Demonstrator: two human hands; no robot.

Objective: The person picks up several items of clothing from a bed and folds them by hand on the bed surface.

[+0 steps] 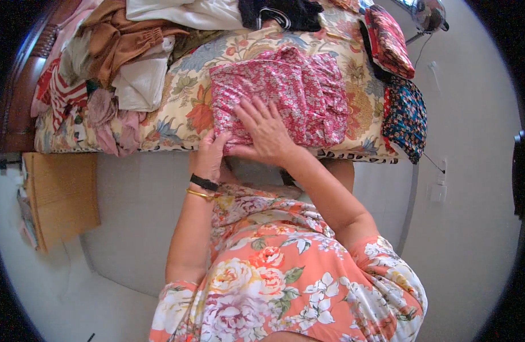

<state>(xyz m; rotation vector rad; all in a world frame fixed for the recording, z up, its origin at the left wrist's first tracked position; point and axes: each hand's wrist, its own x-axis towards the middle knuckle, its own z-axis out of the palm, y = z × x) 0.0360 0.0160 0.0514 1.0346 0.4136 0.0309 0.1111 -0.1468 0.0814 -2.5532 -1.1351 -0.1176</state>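
A pink floral garment (285, 85) lies folded on the bed, close to its near edge, with gathered ruffles along its right side. My right hand (265, 128) rests flat on the cloth, fingers spread over its lower left part. At the garment's near left corner, my left hand (211, 151) has its fingers closed on the edge of the fabric. A black band and a gold bangle circle my left wrist.
Rumpled clothes, among them a brown garment (123, 43) and a white cloth (140, 82), pile at the left of the patterned bed (188, 85). Folded floral cloths (408, 117) hang at the right edge. A cardboard box (63, 194) stands below left; a fan (428, 14) is far right.
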